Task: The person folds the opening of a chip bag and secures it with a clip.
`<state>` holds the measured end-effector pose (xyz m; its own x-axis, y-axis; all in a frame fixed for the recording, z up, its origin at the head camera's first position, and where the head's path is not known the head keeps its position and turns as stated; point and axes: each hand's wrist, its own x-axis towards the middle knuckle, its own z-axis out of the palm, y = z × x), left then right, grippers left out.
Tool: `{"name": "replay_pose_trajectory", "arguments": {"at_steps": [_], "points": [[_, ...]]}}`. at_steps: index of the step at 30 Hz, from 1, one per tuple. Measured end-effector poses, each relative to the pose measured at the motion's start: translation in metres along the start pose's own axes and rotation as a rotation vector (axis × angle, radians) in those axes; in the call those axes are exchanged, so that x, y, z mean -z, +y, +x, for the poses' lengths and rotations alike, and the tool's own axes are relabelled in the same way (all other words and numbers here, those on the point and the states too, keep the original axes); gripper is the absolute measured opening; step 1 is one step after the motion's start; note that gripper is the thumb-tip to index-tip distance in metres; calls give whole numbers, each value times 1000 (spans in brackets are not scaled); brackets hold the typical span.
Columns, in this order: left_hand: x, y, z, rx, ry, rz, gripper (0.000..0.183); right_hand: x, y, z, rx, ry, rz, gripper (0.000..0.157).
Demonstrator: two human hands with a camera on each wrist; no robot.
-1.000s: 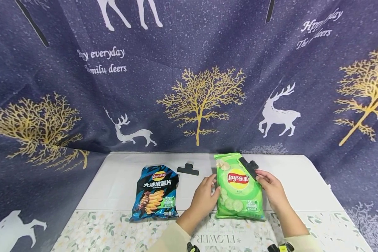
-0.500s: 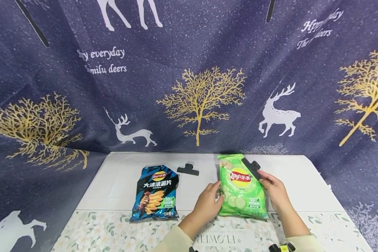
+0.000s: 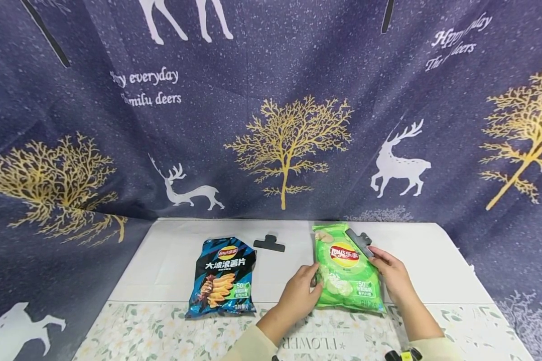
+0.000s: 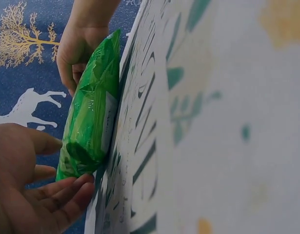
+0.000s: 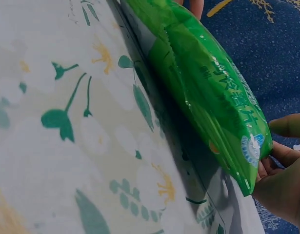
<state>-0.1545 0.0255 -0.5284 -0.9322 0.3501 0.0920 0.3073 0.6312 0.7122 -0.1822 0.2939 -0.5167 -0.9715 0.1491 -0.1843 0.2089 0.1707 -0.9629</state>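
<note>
A green Lay's potato chip bag (image 3: 343,276) lies at the right of the table, front side up. A black bag clip (image 3: 360,241) sits slantwise on its upper right corner. My right hand (image 3: 390,273) holds the bag's right edge just below the clip, thumb and fingers around that edge in the right wrist view. At the bag's left edge is my left hand (image 3: 299,291); the left wrist view shows its relaxed fingers (image 4: 67,195) at the bag's end, thumb above and other fingertips low.
A blue and black Lay's chip bag (image 3: 223,276), its upper right corner cut slantwise, lies to the left. Behind, between the two bags, rests a second black clip (image 3: 269,243). The white and floral table (image 3: 162,260) ends at a dark patterned cloth (image 3: 271,165) hung behind it.
The green bag has shifted slightly right with its clip, then a little toward me. My left hand has followed it right and down; the right hand stays at its edge. Other things are unmoved.
</note>
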Motion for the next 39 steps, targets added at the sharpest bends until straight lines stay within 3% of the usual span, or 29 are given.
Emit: {"name": "replay_pose_trajectory", "arguments": {"at_steps": [7,20,32,39], "points": [[-2,-2,1,-11,14,-6,53,-1,5,4,26,-18,14,55],[-5,-7,0,-31,26,12,50,-4,7,3,-27,-47,-6,56],[-4,-2,-1,17,-18,2,51,-4,8,1,-70,-70,-50,57],[-4,-3,-1,7,-17,15,50,-4,10,3,-83,-70,-54,57]]}}
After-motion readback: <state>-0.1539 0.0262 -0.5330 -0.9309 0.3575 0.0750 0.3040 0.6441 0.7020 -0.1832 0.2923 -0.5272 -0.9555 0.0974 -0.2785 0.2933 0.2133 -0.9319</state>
